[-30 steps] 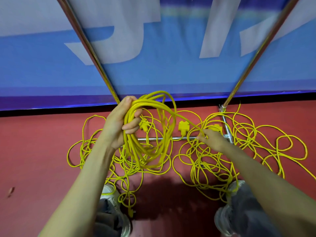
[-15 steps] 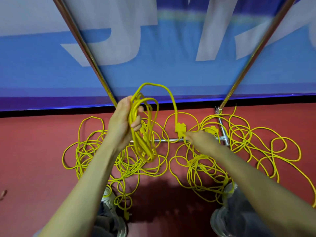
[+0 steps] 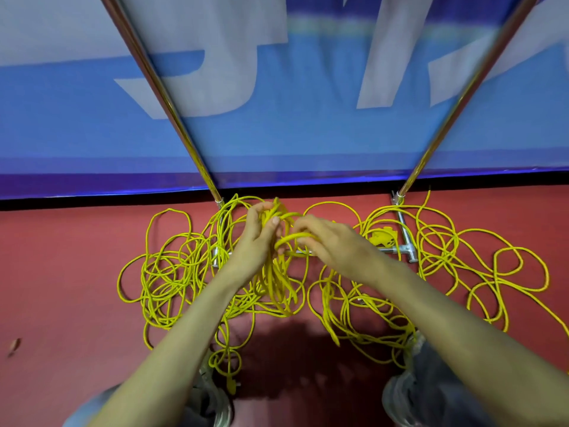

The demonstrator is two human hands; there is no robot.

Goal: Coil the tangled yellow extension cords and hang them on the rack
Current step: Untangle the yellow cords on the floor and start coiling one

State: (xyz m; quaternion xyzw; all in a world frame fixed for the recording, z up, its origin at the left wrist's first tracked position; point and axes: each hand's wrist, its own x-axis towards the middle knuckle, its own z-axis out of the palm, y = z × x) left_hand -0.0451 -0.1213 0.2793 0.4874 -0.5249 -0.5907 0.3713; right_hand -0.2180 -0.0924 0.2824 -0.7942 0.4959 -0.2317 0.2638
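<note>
While left hand (image 3: 255,243) clamps the coil (image 3: 278,285), right hand (image 3: 329,243) has moved in, pinching a loop (image 3: 291,237).

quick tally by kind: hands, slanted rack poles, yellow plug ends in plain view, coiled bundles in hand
hands: 2, left hand and right hand
slanted rack poles: 2, left pole and right pole
yellow plug ends: 2, far plug and near plug
coiled bundle: 1, in the left grip, with the right hand pinching a loop of it
total: 7

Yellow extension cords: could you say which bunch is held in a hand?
The centre yellow coil, gripped by the left hand; left tangle and right tangle lie on the red floor.
</note>
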